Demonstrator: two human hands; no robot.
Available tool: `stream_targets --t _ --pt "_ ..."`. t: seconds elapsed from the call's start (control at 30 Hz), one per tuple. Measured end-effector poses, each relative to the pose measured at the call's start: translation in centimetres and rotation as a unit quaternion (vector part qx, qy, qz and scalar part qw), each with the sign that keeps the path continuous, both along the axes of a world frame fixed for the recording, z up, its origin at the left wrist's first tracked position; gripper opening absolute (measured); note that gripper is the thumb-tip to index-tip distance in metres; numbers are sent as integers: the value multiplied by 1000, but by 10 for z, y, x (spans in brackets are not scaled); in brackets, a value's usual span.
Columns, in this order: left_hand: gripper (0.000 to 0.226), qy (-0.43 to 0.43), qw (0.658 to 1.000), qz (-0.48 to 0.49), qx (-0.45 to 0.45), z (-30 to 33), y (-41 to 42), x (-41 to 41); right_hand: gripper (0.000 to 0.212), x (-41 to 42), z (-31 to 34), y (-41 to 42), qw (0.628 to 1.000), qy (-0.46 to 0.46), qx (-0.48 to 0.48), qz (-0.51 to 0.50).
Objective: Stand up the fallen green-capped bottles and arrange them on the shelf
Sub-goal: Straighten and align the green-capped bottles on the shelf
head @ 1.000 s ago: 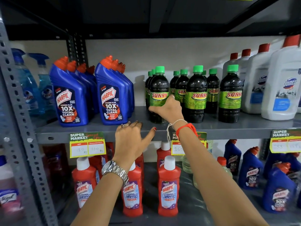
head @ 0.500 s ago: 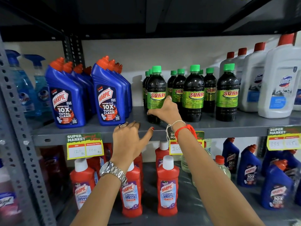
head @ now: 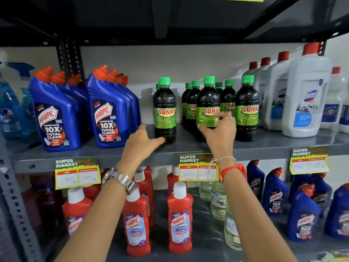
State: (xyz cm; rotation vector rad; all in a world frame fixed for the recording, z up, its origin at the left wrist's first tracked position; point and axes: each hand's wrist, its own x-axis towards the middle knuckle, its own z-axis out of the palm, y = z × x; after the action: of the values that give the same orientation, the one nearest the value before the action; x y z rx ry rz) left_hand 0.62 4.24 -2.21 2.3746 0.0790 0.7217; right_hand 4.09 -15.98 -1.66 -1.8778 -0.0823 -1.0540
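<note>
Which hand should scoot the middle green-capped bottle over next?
Probably the right hand: its fingers already wrap the middle front bottle. The left hand is open, only its thumb near the left front bottle.

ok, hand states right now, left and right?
Left hand: open, thumb touching the base of the leftmost front Sunny bottle, not gripping.
Right hand: closed around the middle front Sunny bottle.

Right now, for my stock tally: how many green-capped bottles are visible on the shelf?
8. Left file: front bottle, one cap behind. Right cluster: held bottle in the right hand, front-right bottle, four behind. More may be hidden.
</note>
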Motion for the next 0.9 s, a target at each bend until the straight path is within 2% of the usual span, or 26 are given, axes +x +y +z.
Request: stream_targets --t 0.07,0.13,0.27,0.4,0.67,0.9 --pt "95 27 992 -62 -108 13 -2 15 68 4 1 -15 999 30 -38 -16" --pt "91 50 974 -119 -189 21 -4 27 88 9 3 -26 994 73 -75 13" --pt "46 74 940 -207 -261 25 -5 36 104 22 4 -33 968 181 -94 143" --pt "47 75 918 -225 -318 21 -7 35 98 34 5 -33 957 208 -87 181" --pt "67 35 941 -171 -290 14 -6 35 80 37 3 -34 970 163 -101 147" --pt "71 36 941 -162 -293 13 -7 35 83 39 4 -32 970 157 -113 146"
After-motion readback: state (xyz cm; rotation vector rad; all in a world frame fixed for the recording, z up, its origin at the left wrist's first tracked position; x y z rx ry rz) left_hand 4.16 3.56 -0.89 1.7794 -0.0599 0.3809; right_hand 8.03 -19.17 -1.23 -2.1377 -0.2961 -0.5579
